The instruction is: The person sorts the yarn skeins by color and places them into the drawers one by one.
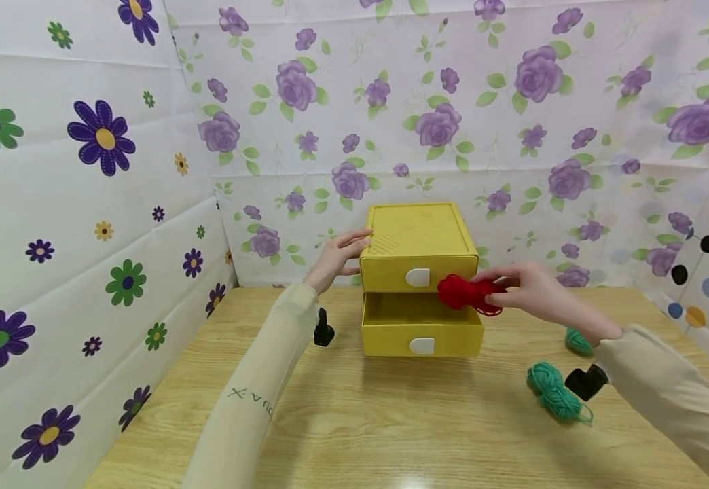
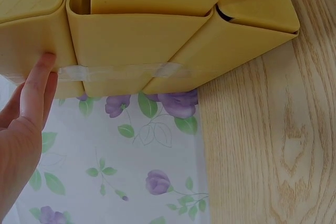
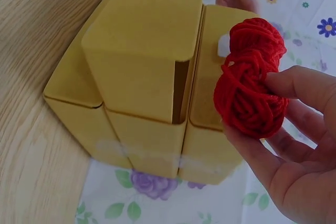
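A yellow drawer box (image 1: pixel 418 227) with white handles stands at the table's far side. Below its closed top drawer (image 1: pixel 385 274), another drawer (image 1: pixel 385 341) is pulled out, its visible inside bare. My left hand (image 1: pixel 337 258) rests against the box's left side, its fingers (image 2: pixel 37 87) extended along the upper tier. In my right hand (image 1: pixel 528 295) is a skein of red yarn (image 3: pixel 252 87), pinched between thumb and fingers and narrowed at its middle. The head view has this skein before the box's right front, overlapping the top drawer and the opening above the pulled-out one.
Two green yarn skeins lie on the wooden table (image 1: pixel 330 421) at the right, one nearer (image 1: pixel 555 390) and one farther (image 1: pixel 577 341), partly behind the right sleeve. Flowered cloth (image 1: pixel 330 102) hangs behind and to the left. Clear tape (image 2: pixel 121 72) runs along the box's side.
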Available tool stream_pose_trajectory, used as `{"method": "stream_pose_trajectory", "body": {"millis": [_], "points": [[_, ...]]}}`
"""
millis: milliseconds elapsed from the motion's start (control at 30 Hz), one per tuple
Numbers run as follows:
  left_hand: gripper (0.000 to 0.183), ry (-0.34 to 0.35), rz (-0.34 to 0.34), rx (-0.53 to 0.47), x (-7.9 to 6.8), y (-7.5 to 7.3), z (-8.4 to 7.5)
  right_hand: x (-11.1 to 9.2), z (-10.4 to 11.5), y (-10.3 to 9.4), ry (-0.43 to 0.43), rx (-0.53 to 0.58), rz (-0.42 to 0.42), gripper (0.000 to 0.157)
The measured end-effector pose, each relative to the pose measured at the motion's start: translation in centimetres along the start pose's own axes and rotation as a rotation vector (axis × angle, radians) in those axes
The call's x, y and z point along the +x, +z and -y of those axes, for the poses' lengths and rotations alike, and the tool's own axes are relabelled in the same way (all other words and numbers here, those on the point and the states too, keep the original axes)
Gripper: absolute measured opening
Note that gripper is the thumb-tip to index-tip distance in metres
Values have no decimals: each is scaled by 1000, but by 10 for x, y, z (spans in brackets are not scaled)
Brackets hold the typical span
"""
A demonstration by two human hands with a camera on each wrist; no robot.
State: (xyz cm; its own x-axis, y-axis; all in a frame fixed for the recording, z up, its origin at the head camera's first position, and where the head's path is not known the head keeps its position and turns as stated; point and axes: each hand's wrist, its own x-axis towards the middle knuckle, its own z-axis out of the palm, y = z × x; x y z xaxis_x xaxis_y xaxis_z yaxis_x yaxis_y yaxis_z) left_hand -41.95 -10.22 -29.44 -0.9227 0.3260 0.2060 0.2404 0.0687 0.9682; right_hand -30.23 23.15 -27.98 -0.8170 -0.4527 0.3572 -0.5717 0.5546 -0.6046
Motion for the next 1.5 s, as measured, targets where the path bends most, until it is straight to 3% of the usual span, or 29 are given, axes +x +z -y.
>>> {"method": "stream_pose_trajectory", "body": {"millis": [367, 867, 1500], "points": [[41, 2, 4, -4, -1, -1, 0, 23, 16, 23, 37, 31, 57, 25], [41, 8, 3, 11, 0, -2, 1, 51, 25, 54, -43, 7, 40, 27], [41, 4, 2, 3, 0, 1, -1, 61, 32, 76, -67, -32, 44, 24]]}}
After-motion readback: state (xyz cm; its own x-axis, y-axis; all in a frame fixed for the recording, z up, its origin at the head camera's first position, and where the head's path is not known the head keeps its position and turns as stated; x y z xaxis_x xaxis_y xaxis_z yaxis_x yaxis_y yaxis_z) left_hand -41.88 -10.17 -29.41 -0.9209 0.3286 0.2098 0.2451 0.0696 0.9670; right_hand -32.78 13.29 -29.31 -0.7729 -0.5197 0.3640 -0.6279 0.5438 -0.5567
